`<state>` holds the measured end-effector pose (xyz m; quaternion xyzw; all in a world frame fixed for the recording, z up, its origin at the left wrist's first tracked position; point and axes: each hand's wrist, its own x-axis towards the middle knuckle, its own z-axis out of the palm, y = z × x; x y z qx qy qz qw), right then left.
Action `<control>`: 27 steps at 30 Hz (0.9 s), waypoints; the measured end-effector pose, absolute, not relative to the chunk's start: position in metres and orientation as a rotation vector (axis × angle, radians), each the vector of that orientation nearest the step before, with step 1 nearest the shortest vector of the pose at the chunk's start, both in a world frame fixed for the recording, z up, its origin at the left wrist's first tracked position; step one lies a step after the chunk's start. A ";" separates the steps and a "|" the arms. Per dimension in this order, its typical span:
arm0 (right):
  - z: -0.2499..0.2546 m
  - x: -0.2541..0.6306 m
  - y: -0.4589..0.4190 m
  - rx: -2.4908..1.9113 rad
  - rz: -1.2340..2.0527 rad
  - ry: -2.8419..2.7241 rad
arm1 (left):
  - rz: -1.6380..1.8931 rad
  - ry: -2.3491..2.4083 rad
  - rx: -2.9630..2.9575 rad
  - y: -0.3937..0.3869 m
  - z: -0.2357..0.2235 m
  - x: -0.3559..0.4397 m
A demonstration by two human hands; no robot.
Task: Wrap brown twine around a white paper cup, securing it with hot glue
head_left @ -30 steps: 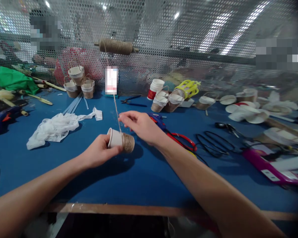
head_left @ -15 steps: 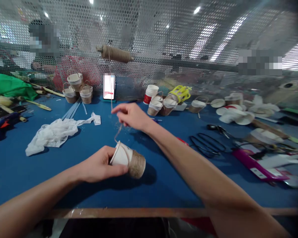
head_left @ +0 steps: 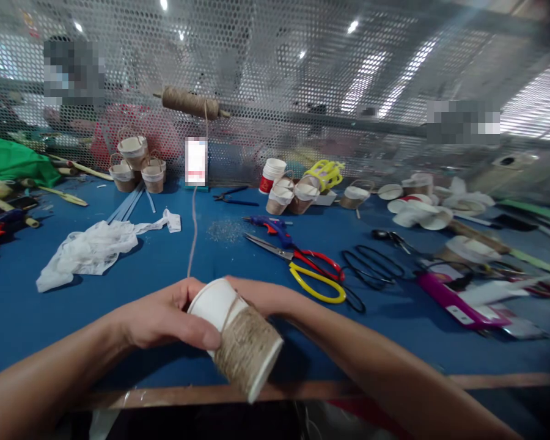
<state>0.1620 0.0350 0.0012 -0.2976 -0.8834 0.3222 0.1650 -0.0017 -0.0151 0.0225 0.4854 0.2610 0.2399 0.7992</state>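
I hold a white paper cup [head_left: 220,308] on its side above the near edge of the blue table [head_left: 394,342]. Its wide half is wrapped in brown jute twine [head_left: 245,351]. My left hand [head_left: 165,318] grips the cup's bare white end from the left. My right hand [head_left: 261,296] sits behind the cup and touches it; its fingers are mostly hidden. A strand of twine [head_left: 193,226] runs up from the cup to a twine spool [head_left: 190,102] on a rod at the mesh screen.
Red-and-yellow scissors [head_left: 311,272], a blue glue gun [head_left: 272,225] and black scissors [head_left: 376,266] lie right of centre. White lace cloth [head_left: 91,247] lies left. Finished twine cups [head_left: 135,162] and stacked cups [head_left: 293,192] stand at the back. A person sits behind the mesh.
My right hand came down from the raised strand to the cup. Both hands and the cup moved nearer to me, and the cup turned its wide rim toward the camera.
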 end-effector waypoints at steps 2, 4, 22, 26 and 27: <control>0.003 0.155 0.054 -0.913 0.886 -2.506 | 0.574 0.600 1.029 -0.011 0.020 -0.001; 0.005 0.151 0.073 -1.040 0.770 -2.416 | 0.675 0.657 1.016 -0.005 0.015 -0.001; 0.027 0.172 0.033 -0.799 0.774 -2.327 | 0.848 1.009 1.257 0.009 -0.001 0.008; 0.025 0.168 0.030 -0.764 0.807 -2.307 | 0.826 0.976 1.260 0.010 -0.007 0.006; 0.025 0.167 0.030 -0.758 0.812 -2.305 | 0.823 0.954 1.262 0.010 -0.008 0.006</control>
